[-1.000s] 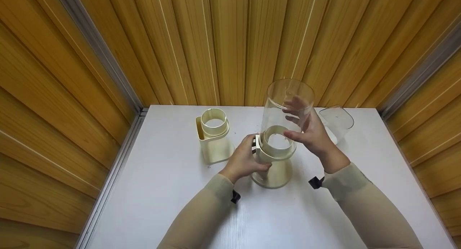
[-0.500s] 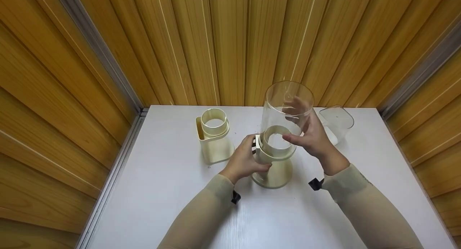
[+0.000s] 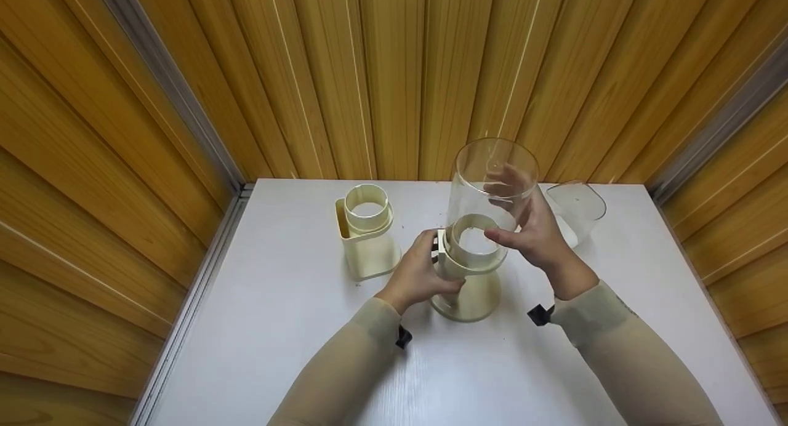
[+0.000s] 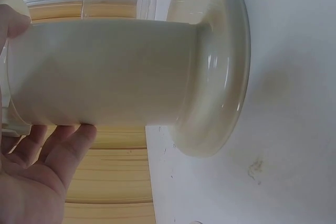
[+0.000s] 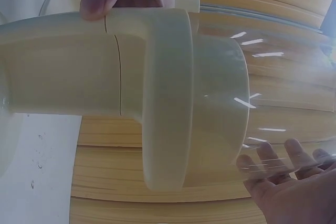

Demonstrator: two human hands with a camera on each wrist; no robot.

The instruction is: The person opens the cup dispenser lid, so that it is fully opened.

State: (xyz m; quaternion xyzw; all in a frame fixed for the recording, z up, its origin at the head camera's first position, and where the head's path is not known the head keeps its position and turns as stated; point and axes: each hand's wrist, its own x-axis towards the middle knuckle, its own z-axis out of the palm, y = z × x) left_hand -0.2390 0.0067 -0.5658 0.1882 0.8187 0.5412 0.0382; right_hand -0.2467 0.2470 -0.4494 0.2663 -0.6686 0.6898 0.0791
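Observation:
A cream stand with a round foot (image 3: 471, 303) stands upright on the white table. My left hand (image 3: 422, 272) grips its upper part, thumb in front and fingers behind; the left wrist view shows its smooth column (image 4: 105, 72) close up. Over the stand's top ring (image 5: 220, 98) fits a tall clear cylinder (image 3: 462, 195), seen through in the right wrist view. My right hand (image 3: 535, 229) holds this cylinder from the right, fingers behind it and thumb low at the front.
Left of the stand is a second cream piece (image 3: 372, 257) with a round collar and an open slot. A clear squarish container (image 3: 578, 204) with a white part lies at the back right, partly behind my right hand. Wood-look walls (image 3: 394, 75) rise beyond the table (image 3: 277, 327).
Compared with a second ago, the clear cylinder's top rim sits slightly lower and leans a little toward me. The left hand and the stand have stayed in place.

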